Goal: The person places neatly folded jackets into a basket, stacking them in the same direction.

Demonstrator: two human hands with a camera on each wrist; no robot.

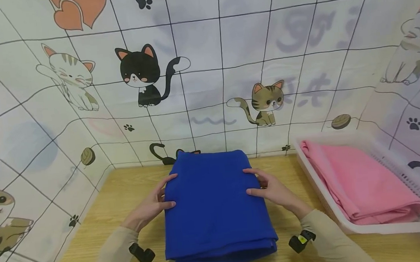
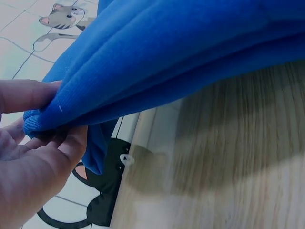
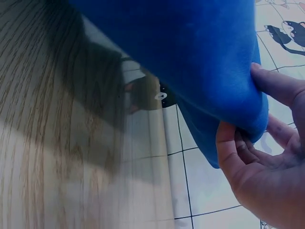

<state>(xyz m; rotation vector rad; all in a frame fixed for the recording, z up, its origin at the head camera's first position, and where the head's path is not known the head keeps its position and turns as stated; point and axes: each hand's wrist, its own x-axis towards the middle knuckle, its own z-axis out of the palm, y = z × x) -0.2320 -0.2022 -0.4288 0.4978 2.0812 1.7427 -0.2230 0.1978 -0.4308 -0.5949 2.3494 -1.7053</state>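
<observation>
At the far left, beside the cat-printed wall covering [image 1: 138, 70], the blue cloth [image 1: 216, 204] is gripped along its left edge by the left hand [image 1: 150, 206]. As shown in the left wrist view, its fingers [image 2: 31, 94] are parted only by the thickness of the folded layers pinched between them. If that pinch were loosened, or if only the outer layers were caught, the inner folds could be let slip.

In the middle, the folded cloth is held between the two hands, apparently raised from the table [image 1: 106, 199], since bare wood and shadow are seen beneath its edges. Its near end is left unsupported, with the layers gaping there; a sag or an unfolding could be caused by tilting or a quick move.

On the right, the other edge is pinched by the right hand [image 1: 274, 189], its fingers likewise spaced by the cloth's thickness. Should one side be raised faster, the stack could be skewed.

Farther right, a white basket [image 1: 399, 227] is seen with a folded pink cloth [image 1: 369, 176] inside; its folds could be disturbed if the basket were bumped by the right arm.
</observation>
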